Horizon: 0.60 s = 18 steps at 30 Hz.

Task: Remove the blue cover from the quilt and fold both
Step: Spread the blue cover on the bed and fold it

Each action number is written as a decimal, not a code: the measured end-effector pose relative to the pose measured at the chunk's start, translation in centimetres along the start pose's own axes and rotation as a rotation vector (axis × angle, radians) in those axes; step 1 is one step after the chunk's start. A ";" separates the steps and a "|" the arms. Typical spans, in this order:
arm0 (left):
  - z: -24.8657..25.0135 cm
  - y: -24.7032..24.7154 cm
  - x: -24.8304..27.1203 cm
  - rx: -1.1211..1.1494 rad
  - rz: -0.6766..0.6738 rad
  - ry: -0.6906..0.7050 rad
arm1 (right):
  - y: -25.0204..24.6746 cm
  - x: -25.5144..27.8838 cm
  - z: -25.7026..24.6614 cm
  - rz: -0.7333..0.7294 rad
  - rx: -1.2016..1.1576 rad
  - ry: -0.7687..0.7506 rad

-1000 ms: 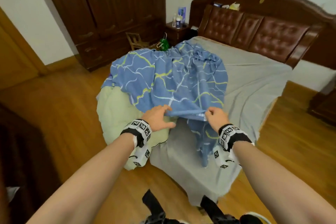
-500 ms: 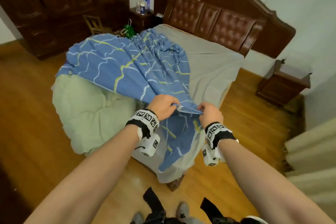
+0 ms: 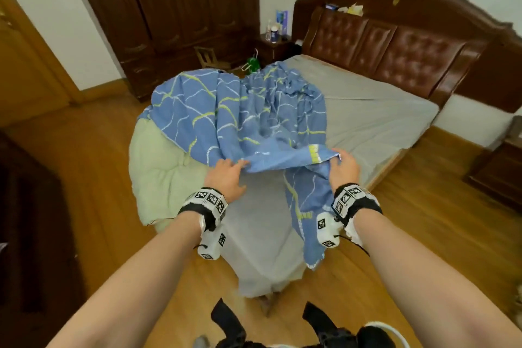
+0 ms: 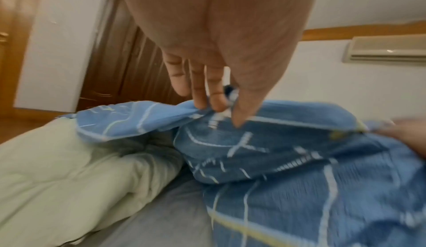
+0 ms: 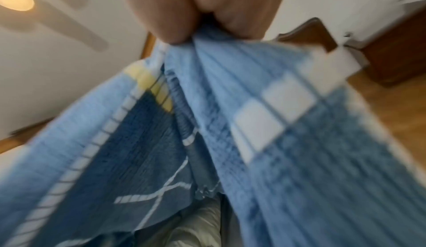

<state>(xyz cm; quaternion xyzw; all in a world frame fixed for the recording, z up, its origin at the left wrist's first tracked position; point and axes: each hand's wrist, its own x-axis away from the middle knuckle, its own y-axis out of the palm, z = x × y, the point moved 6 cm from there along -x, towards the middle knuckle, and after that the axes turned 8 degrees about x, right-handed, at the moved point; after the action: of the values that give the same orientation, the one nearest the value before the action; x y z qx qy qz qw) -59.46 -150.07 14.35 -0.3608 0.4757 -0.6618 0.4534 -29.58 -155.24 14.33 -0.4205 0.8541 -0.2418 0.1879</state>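
Note:
The blue cover with white and yellow lines lies bunched over the pale green quilt on the near left part of the bed. My left hand pinches the cover's near edge between fingers and thumb, as the left wrist view shows at the blue cover, beside the green quilt. My right hand grips the same edge further right, with fabric hanging down from the fist. The edge is stretched between both hands above the mattress.
The bed has a grey sheet and a brown padded headboard. A dark wardrobe stands at the back left, with a small chair and a nightstand beside it. Another nightstand is on the right. Wooden floor surrounds the bed.
Both hands have spread apart along the cover's edge and lifted it, so the edge is now taut between them. The head view has swung back left.

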 end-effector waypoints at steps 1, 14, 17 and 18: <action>2.7 1.2 -0.1 0.004 -0.004 0.048 | -1.0 -0.2 -0.6 -0.094 -0.003 -0.092; 26.6 3.5 -3.0 0.140 -0.069 0.412 | -14.1 -0.7 10.2 -0.302 0.742 -0.104; 27.8 3.3 -4.1 0.215 -0.030 0.319 | -18.5 -1.2 15.3 -0.190 0.782 0.137; 27.9 3.4 -4.6 0.236 -0.018 0.280 | -19.7 -1.8 16.3 -0.140 0.748 0.183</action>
<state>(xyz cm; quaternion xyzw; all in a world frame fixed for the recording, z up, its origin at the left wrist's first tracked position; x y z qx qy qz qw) -31.70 -154.68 18.91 -0.2138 0.4498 -0.7608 0.4160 -7.67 -168.39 12.55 -0.3569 0.6893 -0.5854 0.2341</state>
